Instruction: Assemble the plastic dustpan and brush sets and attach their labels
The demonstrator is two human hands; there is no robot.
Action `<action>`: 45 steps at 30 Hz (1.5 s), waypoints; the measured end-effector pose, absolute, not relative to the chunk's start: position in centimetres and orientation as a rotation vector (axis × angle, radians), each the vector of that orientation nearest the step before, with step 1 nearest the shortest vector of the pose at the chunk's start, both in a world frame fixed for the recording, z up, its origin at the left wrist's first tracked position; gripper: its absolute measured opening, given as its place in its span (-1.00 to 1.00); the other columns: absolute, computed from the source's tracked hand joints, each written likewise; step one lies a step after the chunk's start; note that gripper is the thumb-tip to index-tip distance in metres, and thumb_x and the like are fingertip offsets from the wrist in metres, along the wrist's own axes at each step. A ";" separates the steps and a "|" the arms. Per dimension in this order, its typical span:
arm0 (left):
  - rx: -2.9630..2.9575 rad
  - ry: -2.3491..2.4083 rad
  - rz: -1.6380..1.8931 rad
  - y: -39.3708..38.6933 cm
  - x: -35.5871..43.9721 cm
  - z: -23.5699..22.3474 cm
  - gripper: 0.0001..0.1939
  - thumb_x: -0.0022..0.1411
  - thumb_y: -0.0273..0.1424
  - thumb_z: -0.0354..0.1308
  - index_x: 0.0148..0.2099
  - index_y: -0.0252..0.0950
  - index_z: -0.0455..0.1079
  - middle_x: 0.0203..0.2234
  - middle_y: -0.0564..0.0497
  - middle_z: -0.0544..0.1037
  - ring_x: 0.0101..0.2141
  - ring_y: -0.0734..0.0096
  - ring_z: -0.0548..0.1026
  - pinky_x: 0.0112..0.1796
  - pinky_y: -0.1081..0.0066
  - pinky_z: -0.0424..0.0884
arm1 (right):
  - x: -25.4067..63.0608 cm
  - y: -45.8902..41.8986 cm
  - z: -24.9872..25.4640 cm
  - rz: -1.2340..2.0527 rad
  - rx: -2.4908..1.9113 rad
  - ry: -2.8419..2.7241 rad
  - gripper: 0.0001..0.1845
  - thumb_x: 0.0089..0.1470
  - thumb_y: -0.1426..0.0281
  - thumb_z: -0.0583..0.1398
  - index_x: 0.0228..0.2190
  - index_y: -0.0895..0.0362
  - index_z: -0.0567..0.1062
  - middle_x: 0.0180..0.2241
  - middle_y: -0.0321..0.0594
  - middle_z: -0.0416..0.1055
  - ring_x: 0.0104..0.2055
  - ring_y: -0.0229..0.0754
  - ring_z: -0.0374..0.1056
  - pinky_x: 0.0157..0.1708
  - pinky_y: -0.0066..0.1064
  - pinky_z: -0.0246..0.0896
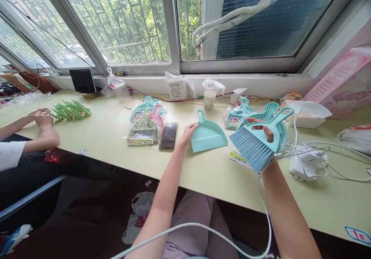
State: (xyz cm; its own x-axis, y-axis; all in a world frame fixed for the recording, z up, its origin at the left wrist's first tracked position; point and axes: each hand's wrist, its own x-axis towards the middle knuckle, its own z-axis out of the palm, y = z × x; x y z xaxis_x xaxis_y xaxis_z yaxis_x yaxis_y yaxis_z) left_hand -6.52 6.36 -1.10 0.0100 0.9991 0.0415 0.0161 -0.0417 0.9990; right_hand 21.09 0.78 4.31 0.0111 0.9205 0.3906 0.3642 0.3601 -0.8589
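A turquoise dustpan (pixel 209 132) rests on the table in front of me, its handle towards the window. My left hand (pixel 188 134) pinches its left edge beside the handle. To the right, a turquoise hand brush (pixel 251 147) with blue bristles is held up and tilted, bristles down to the left. My right hand (pixel 268 134) grips it from behind, fingertips showing through the openings in its body; the palm is hidden. Just behind the brush are more turquoise dustpans (pixel 269 111), partly covered. Below the bristles, a yellow printed label (pixel 240 159) shows on the table.
Wrapped brush-and-dustpan sets (pixel 143 129) lie left of a phone (pixel 168 136); another set (pixel 235 116) lies behind. A cup (pixel 210 97) stands near the sill. White cables trail from a power strip (pixel 305 164) and across my lap. At far left, another person's hands (pixel 44 119) are near green stems (pixel 72 111).
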 end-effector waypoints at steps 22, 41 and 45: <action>1.548 1.227 1.181 7.1 -5.3 -2.9 -0.67 0.21 -0.49 0.16 0.03 -0.29 0.47 0.00 -0.14 0.56 0.01 0.21 0.51 0.06 0.20 0.41 | 22.7 6.3 -3.8 1.031 -1.484 -1.403 -0.34 -0.15 0.14 0.28 0.02 0.14 0.49 0.00 0.03 0.49 0.07 0.15 0.41 0.03 -0.04 0.35; 1.733 1.477 1.118 7.8 -5.5 -3.4 -0.77 0.29 -0.32 0.12 -0.13 -0.27 0.57 0.00 -0.13 0.53 0.06 0.17 0.44 0.13 0.15 0.33 | 21.3 5.2 -2.8 0.571 -1.697 -1.611 -0.50 0.08 0.04 0.10 -0.09 0.02 0.58 -0.09 -0.08 0.53 -0.13 0.06 0.44 -0.08 -0.11 0.30; 1.704 1.454 1.121 7.8 -5.5 -3.3 -0.75 0.31 -0.31 0.10 -0.13 -0.26 0.57 -0.02 -0.11 0.54 0.03 0.21 0.47 0.08 0.21 0.37 | 21.4 5.3 -2.6 0.621 -1.695 -1.586 -0.47 0.09 0.02 0.08 -0.09 0.06 0.57 -0.16 -0.09 0.56 -0.29 -0.03 0.47 -0.21 -0.20 0.33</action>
State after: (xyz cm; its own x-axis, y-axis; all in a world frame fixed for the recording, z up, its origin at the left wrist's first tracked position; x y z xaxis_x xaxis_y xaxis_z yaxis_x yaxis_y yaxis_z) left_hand -5.54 7.80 -3.26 0.0313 0.9784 0.2042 0.4462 -0.1964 0.8731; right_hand 21.37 5.26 -2.57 0.1264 0.9838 0.1271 0.6359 0.0180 -0.7715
